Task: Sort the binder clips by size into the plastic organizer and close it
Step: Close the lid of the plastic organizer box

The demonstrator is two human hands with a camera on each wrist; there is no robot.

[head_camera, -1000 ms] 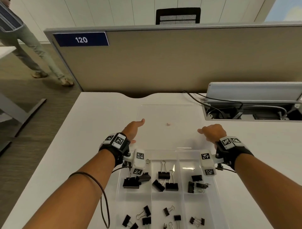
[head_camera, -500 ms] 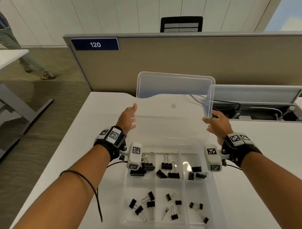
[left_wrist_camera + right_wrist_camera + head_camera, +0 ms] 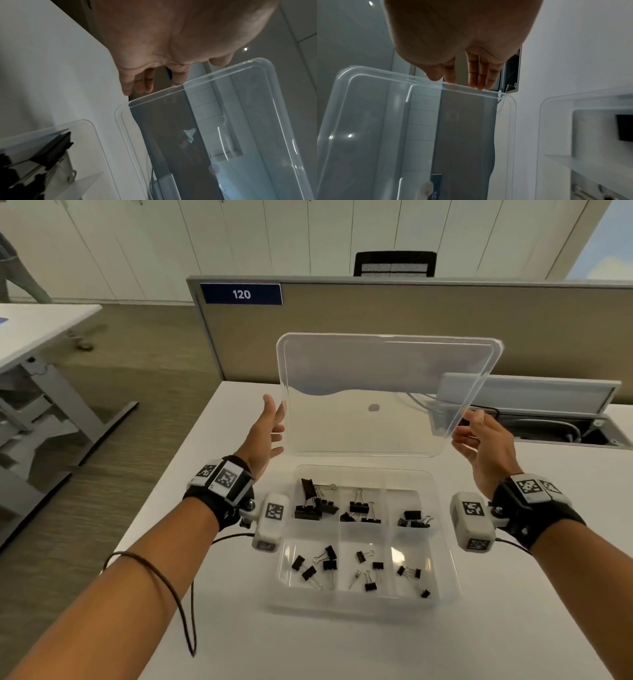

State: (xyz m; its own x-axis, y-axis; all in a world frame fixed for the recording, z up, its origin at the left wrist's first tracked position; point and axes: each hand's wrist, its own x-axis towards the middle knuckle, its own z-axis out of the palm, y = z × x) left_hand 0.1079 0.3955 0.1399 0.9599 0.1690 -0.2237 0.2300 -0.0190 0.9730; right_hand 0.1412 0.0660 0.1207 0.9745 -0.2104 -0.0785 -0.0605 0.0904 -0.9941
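The clear organizer base (image 3: pixel 448 587) sits on the white desk with black binder clips in its compartments: large clips (image 3: pixel 313 501) back left, medium ones (image 3: pixel 359 508) beside them, small clips (image 3: pixel 318 563) along the front row. Its clear lid (image 3: pixel 376 392) stands raised and tilted above the back of the base. My left hand (image 3: pixel 270 433) presses straight fingers (image 3: pixel 179 79) against the lid's left rim. My right hand (image 3: pixel 479 440) does the same on the right rim, fingertips (image 3: pixel 479 81) on the edge. The lid (image 3: pixel 223 121) is carried between both hands.
An open cable hatch (image 3: pixel 548 426) with wires lies in the desk at the back right, just behind the lid. A beige partition (image 3: pixel 411 313) closes off the far edge. The desk's left edge runs close to my left forearm. A person's leg (image 3: pixel 20 282) shows far left.
The lid lay flat on the desk behind the base a second ago. Both hands have lifted it and swung it upright, and my view has tilted to show more of the base.
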